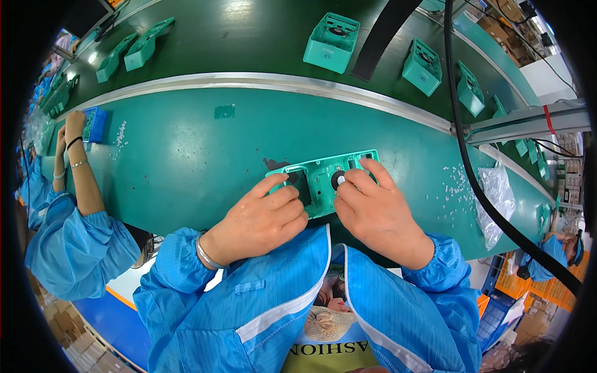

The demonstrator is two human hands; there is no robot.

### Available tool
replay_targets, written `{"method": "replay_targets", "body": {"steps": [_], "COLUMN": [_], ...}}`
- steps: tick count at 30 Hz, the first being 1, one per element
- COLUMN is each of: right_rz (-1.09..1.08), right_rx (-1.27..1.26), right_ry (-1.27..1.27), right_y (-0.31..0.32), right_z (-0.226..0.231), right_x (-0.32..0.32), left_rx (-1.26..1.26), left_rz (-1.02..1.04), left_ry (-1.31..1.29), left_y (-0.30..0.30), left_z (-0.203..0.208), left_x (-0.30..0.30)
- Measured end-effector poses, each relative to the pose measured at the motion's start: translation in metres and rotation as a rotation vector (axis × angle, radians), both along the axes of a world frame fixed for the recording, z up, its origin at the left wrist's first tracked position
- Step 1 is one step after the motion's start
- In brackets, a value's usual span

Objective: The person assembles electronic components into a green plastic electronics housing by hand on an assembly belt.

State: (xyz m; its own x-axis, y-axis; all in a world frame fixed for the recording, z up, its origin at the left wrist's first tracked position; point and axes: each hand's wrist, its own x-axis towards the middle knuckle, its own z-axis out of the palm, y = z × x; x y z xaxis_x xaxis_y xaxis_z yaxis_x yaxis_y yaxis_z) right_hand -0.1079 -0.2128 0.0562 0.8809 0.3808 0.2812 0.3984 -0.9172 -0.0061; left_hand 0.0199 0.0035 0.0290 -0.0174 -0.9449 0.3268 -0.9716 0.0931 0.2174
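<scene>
Your curled left hand [258, 222] is gripping the green housing [319, 186]; left of your half-closed right hand [380, 214], its hold unclear, a black disc [336, 178] is showing.

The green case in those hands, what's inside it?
The green case shows a round black part inside and, farther left, a dark area. The left hand and right hand cover some of it; what's behind them is hidden.

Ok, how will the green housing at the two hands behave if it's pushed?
The green housing looks fairly stiff, judging by its moulded-looking walls. Its open, hollow interior suggests it's light for its size. Straight, boxy edges make rolling unlikely.
</scene>
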Motion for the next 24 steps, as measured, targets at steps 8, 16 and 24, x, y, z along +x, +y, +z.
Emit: {"method": "replay_targets", "body": {"steps": [8,16,24], "right_rz": [-0.126,-0.137,-0.037], "right_rx": [0.523,0.583,0.374], "right_ry": [0.156,0.193,0.091], "right_y": [-0.023,-0.020,-0.014], "right_z": [-0.026,-0.027,-0.028], "right_x": [-0.002,0.000,0.006], "left_rx": [-0.037,-0.043,0.026], "left_rz": [0.014,0.025,0.011], "left_ry": [0.004,0.020,0.033], "left_y": [0.001,0.002,0.007], "left_z": [-0.002,-0.004,-0.010], "left_x": [-0.002,-0.004,0.001]}}
